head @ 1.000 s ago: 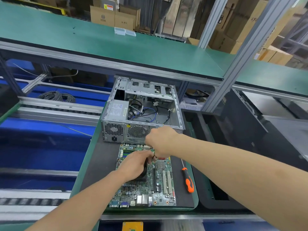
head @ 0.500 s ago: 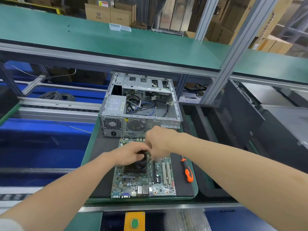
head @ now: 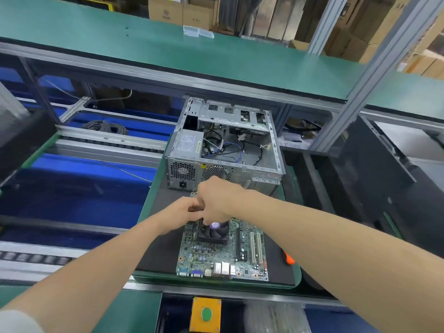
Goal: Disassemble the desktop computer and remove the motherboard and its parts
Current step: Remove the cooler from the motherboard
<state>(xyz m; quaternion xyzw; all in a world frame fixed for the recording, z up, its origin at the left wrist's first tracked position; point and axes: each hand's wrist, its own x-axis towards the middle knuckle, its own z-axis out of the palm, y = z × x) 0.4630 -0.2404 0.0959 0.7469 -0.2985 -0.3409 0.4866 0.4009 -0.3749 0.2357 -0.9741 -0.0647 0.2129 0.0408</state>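
On the black rubber mat [head: 158, 251] of a green-rimmed work tray [head: 148, 200], the green rectangular motherboard [head: 216, 258] lay flat in front of me, free of the open grey metal computer case [head: 242, 165] that stood just beyond it on the same tray. My left hand [head: 183, 213] and right hand [head: 216, 200] met, touching, above the board's far left corner, just beyond the black finned cooler fan [head: 213, 233] seated on it. The fingers of both hands were curled in toward one another. My right knuckles faced the camera and hid the fingertips, so I could not tell what, if anything, either hand had hold of. A thin dark strip showed beneath my hands beside the fan, too blurred to name. White expansion slots ran along the board's right side, and its row of ports faced me at the near edge. Inside the case, loose black and blue cables trailed beside the silver box-shaped power supply [head: 188, 144] in its left corner. An orange-handled screwdriver [head: 288, 258] lay on the mat to the right of the board, mostly hidden by my right forearm. A yellow box with a round green button [head: 206, 313] sat below the tray, and brown cardboard cartons [head: 165, 9] stood behind the long green shelf [head: 168, 49] above.
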